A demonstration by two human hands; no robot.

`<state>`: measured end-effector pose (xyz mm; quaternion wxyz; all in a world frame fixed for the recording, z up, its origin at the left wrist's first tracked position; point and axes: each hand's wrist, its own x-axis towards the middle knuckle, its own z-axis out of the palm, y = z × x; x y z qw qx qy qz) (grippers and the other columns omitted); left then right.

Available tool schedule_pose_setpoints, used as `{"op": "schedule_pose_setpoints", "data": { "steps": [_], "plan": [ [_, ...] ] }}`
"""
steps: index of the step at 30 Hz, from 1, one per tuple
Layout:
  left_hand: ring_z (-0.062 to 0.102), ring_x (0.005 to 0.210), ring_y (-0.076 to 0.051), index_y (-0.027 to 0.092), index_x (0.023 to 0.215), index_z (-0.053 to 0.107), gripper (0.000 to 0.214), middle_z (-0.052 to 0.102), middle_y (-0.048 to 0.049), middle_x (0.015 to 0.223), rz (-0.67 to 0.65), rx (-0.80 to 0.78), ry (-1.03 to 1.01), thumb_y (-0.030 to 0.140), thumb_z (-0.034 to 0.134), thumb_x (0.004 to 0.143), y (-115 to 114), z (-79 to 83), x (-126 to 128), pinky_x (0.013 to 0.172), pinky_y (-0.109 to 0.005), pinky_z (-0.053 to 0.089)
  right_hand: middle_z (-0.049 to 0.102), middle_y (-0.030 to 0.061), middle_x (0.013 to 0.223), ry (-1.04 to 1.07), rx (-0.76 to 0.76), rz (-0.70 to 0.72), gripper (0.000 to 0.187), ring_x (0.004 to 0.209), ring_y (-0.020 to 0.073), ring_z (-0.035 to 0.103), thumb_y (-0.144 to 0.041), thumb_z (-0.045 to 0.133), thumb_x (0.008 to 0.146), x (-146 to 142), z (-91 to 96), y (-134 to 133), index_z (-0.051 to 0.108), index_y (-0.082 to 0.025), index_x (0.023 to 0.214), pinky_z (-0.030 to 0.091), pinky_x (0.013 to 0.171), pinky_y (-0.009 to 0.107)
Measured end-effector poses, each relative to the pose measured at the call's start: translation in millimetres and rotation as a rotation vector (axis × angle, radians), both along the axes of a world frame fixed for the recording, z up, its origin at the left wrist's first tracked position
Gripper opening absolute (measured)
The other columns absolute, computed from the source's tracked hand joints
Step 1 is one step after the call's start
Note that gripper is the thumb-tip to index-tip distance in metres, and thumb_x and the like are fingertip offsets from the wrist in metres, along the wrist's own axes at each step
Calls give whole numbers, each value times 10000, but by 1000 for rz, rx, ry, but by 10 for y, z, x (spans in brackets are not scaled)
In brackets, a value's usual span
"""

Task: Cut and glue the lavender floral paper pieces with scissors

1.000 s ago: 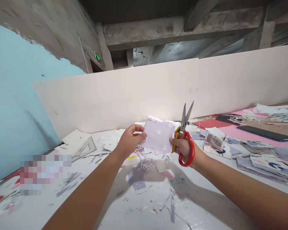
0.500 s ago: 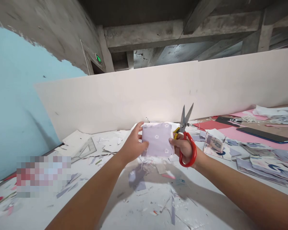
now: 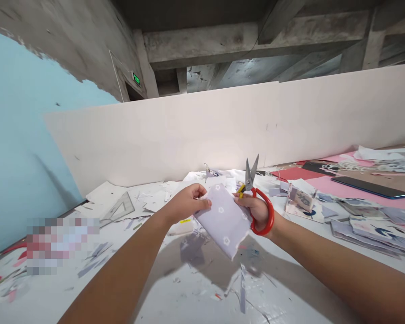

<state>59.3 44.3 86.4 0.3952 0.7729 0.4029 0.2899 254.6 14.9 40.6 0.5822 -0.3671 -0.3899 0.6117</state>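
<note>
A lavender sheet with white flower prints (image 3: 221, 220) hangs tilted in front of me, one corner pointing down and its lower right edge ragged. I cannot tell if it is paper or cloth. My left hand (image 3: 191, 202) pinches its upper left edge between thumb and fingers. Red-handled scissors (image 3: 270, 211) are looped over my right hand (image 3: 256, 207), blades apart and pointing up. The fingertips of that hand are at the sheet's upper right edge. A small yellow thing (image 3: 241, 191) shows by these fingers; its kind is unclear.
Paper scraps (image 3: 243, 288) litter the white table. A set square (image 3: 121, 207) lies at left, with a blurred-out patch nearer. Right are a phone (image 3: 371, 187), stacked printed pieces (image 3: 374, 234) and a small printed box-like item (image 3: 302, 200). A white eraser-like block (image 3: 180, 228) lies beneath my hands. A pale board (image 3: 189, 139) stands behind.
The lavender sheet has turned from upright and square to a slanted position, one corner now lower. The scissors have shifted slightly left and down with my right hand. A white block has come into sight.
</note>
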Motion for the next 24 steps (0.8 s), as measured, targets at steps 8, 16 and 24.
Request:
{"op": "schedule_pose_setpoints", "data": {
  "steps": [8,16,24],
  "plan": [
    [469,570,-98,181,692,466,214,497,24,636,419,36,-414,346,588,631,204,-14,-7,536,-238,407,586,23,607,225,-137,94,87,537,119,574,-120,469,708,-27,-40,21,516,-158,646,482,572,263],
    [465,563,-101,178,705,489,244,488,20,638,209,-82,-344,391,593,650,178,-105,31,534,-243,384,423,-56,360,222,-28,134,160,347,92,430,-30,474,544,-89,2,-44,468,-190,539,395,429,217],
    [483,640,-124,181,820,595,303,553,-11,693,84,84,-266,397,649,615,258,-36,-218,596,-253,381,488,-32,406,189,-64,21,130,385,118,486,-65,465,562,-15,29,8,486,-186,604,420,455,242]
  ]
}}
